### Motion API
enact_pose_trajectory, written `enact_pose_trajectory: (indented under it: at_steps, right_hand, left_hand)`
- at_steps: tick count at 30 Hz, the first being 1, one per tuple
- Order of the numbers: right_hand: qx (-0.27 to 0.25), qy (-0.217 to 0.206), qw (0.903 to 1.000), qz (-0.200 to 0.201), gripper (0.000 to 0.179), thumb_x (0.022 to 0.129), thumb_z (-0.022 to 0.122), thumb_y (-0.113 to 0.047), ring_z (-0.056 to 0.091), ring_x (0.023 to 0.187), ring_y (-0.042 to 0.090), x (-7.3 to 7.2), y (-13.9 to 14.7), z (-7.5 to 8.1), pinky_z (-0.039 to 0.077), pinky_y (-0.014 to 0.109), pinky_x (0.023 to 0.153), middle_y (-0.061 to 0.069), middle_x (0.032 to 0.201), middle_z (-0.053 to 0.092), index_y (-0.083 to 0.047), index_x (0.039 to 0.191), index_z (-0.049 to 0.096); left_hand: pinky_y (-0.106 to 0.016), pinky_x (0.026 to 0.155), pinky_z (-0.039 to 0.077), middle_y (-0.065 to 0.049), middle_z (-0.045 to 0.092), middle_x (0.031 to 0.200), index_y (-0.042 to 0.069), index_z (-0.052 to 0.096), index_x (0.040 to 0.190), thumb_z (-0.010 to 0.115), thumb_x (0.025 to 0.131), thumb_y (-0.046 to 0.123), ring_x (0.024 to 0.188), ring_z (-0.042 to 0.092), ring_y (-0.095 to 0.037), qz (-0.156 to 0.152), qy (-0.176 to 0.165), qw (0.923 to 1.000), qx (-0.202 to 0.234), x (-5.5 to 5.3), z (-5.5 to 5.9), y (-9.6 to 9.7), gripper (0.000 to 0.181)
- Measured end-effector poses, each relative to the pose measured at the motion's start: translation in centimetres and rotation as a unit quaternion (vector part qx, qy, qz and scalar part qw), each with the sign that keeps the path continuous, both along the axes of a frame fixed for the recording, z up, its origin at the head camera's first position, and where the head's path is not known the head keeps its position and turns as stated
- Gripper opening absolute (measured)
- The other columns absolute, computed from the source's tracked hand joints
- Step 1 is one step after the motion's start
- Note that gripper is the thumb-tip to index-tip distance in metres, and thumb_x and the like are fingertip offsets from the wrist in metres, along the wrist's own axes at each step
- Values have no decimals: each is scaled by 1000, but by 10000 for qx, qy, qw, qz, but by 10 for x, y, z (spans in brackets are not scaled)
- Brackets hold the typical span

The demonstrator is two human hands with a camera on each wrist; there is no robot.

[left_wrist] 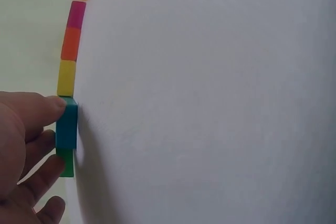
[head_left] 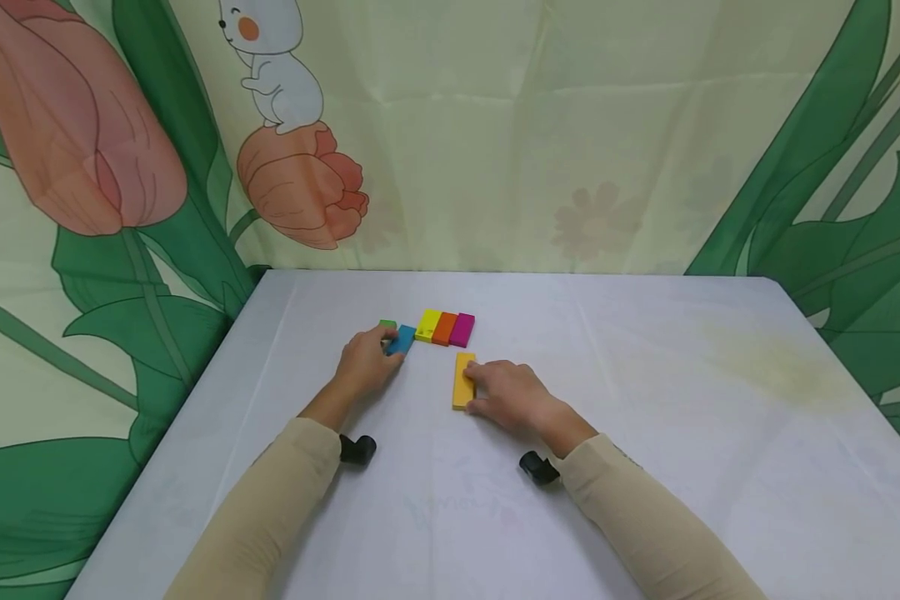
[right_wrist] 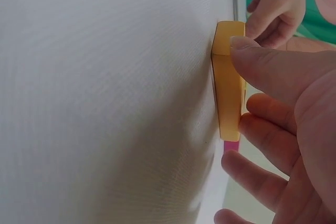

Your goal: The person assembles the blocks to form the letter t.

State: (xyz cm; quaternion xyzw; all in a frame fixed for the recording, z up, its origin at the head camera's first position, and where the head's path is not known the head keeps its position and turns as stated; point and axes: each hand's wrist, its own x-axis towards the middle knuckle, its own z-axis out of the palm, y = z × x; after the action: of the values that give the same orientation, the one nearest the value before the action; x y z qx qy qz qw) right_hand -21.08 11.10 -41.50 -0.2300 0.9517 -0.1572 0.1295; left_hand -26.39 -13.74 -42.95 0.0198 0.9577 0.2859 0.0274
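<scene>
My left hand (head_left: 369, 358) holds a blue block (head_left: 401, 339) between thumb and fingers, low over the white cloth. A green block (left_wrist: 66, 163) sits just beyond it, mostly hidden by the hand in the head view. Adjoining the blue one are a yellow block (head_left: 427, 325), an orange block (head_left: 445, 327) and a magenta block (head_left: 462, 330), side by side in a row. Nearer to me, my right hand (head_left: 513, 393) grips a long amber block (head_left: 462, 381), its thumb at the near end and fingers along the right side.
A white cloth (head_left: 675, 467) covers the table, its far edge meeting a hanging fabric (head_left: 480, 167) printed with flowers and a white animal. Black wrist devices show below each sleeve, the left one (head_left: 357, 450) and the right one (head_left: 539, 468).
</scene>
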Motion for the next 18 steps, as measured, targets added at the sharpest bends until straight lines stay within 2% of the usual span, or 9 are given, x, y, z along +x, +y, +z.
enact_pose_trajectory:
  at_steps: [5, 12, 18]
  right_hand:
    - [-17, 16, 10000, 26, 59, 93, 71, -33, 51, 129, 32, 1, 0, 0, 42, 50, 104, 10, 138, 59, -10, 144, 54]
    - [-44, 52, 10000, 72, 58, 92, 72, -32, 51, 130, 32, 5, 0, 2, 41, 51, 105, 10, 138, 59, -10, 144, 55]
    - [-11, 85, 9999, 109, 58, 92, 71, -33, 49, 131, 30, 8, -1, 2, 40, 51, 106, 7, 140, 58, -11, 144, 55]
  left_hand:
    - [-46, 106, 43, -13, 57, 140, 4, 57, 137, 68, 95, 18, 125, 52, -32, -124, -137, 9997, 128, 2, 2, -5, 45]
    - [-49, 105, 43, -21, 55, 138, 6, 58, 136, 62, 95, 8, 124, 51, -34, -102, -438, 9990, 77, 3, 3, -9, 41]
    - [-49, 108, 40, -19, 55, 140, 6, 60, 135, 57, 94, 0, 127, 50, -33, -275, -471, 9985, 45, 4, 5, -10, 42]
